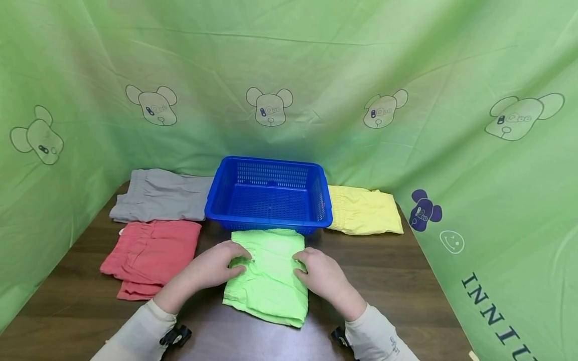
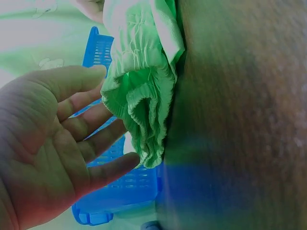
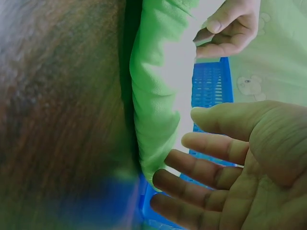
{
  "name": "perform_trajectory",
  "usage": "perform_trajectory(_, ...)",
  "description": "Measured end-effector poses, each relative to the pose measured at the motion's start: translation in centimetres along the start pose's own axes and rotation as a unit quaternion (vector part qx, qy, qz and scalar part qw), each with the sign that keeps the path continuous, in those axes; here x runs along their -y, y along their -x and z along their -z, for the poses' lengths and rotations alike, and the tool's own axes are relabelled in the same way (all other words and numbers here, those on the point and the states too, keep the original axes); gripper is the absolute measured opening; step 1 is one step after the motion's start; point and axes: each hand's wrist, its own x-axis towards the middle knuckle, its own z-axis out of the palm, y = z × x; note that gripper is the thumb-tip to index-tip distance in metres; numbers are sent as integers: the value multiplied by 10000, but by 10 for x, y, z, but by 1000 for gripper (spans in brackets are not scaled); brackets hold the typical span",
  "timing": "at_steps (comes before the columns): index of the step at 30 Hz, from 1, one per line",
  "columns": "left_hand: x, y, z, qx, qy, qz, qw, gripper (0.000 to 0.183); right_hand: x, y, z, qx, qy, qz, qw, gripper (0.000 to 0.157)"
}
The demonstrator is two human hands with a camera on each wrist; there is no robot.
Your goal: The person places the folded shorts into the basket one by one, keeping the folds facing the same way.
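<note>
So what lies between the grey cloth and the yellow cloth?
The blue basket stands between the grey cloth and the yellow cloth, seen in the head view.

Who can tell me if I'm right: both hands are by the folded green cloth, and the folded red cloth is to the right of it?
Not quite: the folded red cloth is to the left of the folded green cloth, as the head view shows. The left hand and right hand are indeed by the green one.
</note>
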Motion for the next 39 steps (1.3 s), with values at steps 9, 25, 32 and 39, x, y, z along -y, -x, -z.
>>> perform_trajectory(9,0,-1,2,-492,177,639,9966,23,0,1,5,-53,-314,-650,9974,25)
perform_trajectory(25,7,2,3,-501,688,1857,9789,14,-4,2,4,502,-193,-1678,9844,25)
perform_trajectory(32,3,5,4,-209,853,2620,9611,28,-5,2,2,668,-335,-1728,9821,31)
perform_trajectory(39,3,7,2,-26,919,2718,9580,45,-7,2,2,750,-656,-1654,9812,29)
